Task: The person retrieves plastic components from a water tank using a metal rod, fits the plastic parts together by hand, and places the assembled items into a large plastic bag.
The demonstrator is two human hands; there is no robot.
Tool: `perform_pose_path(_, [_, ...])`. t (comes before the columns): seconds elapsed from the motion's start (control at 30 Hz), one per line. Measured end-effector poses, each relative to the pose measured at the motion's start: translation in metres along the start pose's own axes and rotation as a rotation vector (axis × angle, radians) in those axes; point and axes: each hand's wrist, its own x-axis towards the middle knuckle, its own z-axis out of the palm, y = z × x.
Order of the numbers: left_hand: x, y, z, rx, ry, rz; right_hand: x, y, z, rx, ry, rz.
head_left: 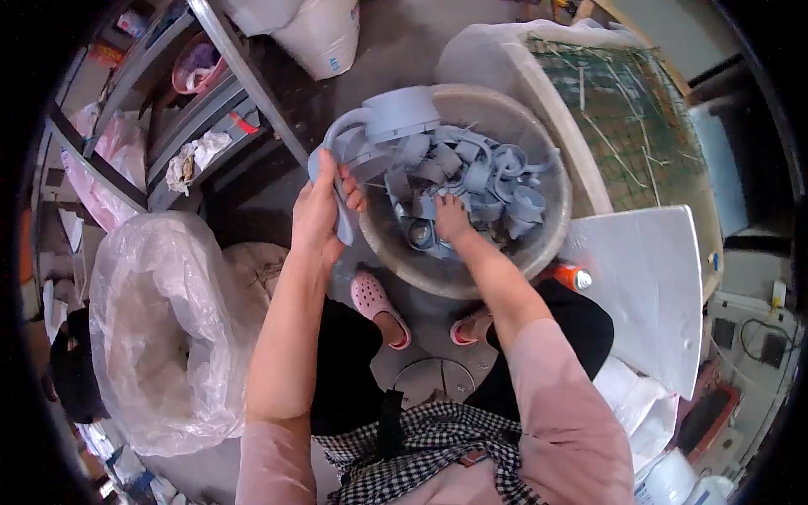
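Observation:
My left hand (324,202) is closed around the curved strap of a blue-grey plastic part (402,114). Its wide ring-shaped end sticks out over the rim of a large round tub (551,252). Inside the tub lies a heap of similar blue-grey plastic pieces (484,172), many of them curled or ring-like. My right hand (452,217) reaches down into that heap, with its fingers bent over a piece near the front. The fingertips are partly hidden among the pieces.
A clear plastic bag (168,337) stands open at the left, near metal shelving (252,80). On the right are a white foam board (640,278), an orange-capped can (574,278) and a bin covered with green netting (623,126). A white sack (320,38) stands at the back.

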Motion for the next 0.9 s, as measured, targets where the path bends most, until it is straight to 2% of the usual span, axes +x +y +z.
perform_pose_path(0.03, [0.001,0.003,-0.001,-0.057,0.006,0.013,0.007,-0.006,0.015,0.005,-0.014,-0.016])
perform_pose_path(0.1, [0.003,0.004,-0.002,-0.117,0.031,0.023,0.014,-0.013,0.041,-0.212,0.231,-0.049])
perform_pose_path(0.13, [0.003,0.005,0.0,-0.104,0.015,0.057,0.017,-0.014,0.038,-0.21,0.221,-0.06])
perform_pose_path(0.2, [0.005,0.007,-0.001,-0.091,-0.004,0.091,0.023,-0.009,0.008,-0.138,-0.014,-0.085])
perform_pose_path(0.27, [0.007,0.005,-0.003,0.049,0.029,0.1,0.017,0.0,-0.024,-0.121,0.023,-0.138])
perform_pose_path(0.33, [0.008,0.004,-0.004,0.042,0.031,0.125,0.014,0.011,-0.067,0.051,-0.031,-0.302])
perform_pose_path(0.4, [0.007,0.002,-0.006,0.033,0.033,0.148,-0.007,0.017,-0.119,0.104,-0.016,-0.285])
perform_pose_path(0.47, [0.006,-0.002,-0.006,0.148,0.088,0.19,-0.023,0.031,-0.161,0.296,0.041,-0.326])
perform_pose_path(0.53, [0.007,-0.008,-0.01,0.178,0.051,0.208,-0.037,0.046,-0.198,0.412,0.055,-0.251])
perform_pose_path(0.6, [0.002,-0.012,-0.007,0.208,0.016,0.233,-0.044,0.072,-0.221,0.634,0.057,-0.267])
perform_pose_path(0.67, [-0.006,-0.015,0.0,0.286,0.021,0.23,-0.077,0.061,-0.259,1.079,-0.046,-0.12])
perform_pose_path(0.7, [-0.006,-0.019,0.001,0.292,-0.028,0.255,-0.083,0.064,-0.268,1.016,-0.028,-0.135])
perform_pose_path(0.73, [-0.005,-0.023,0.001,0.289,-0.038,0.266,-0.082,0.074,-0.265,1.011,-0.014,-0.139])
perform_pose_path(0.8, [-0.006,-0.028,0.0,0.549,-0.077,0.333,-0.07,0.097,-0.243,1.334,-0.059,-0.066])
perform_pose_path(0.87, [-0.019,-0.026,0.005,0.53,-0.158,0.347,-0.084,0.08,-0.248,1.396,-0.108,-0.068])
perform_pose_path(0.9, [-0.023,-0.025,0.005,0.529,-0.265,0.368,-0.093,0.065,-0.249,1.555,-0.099,-0.058])
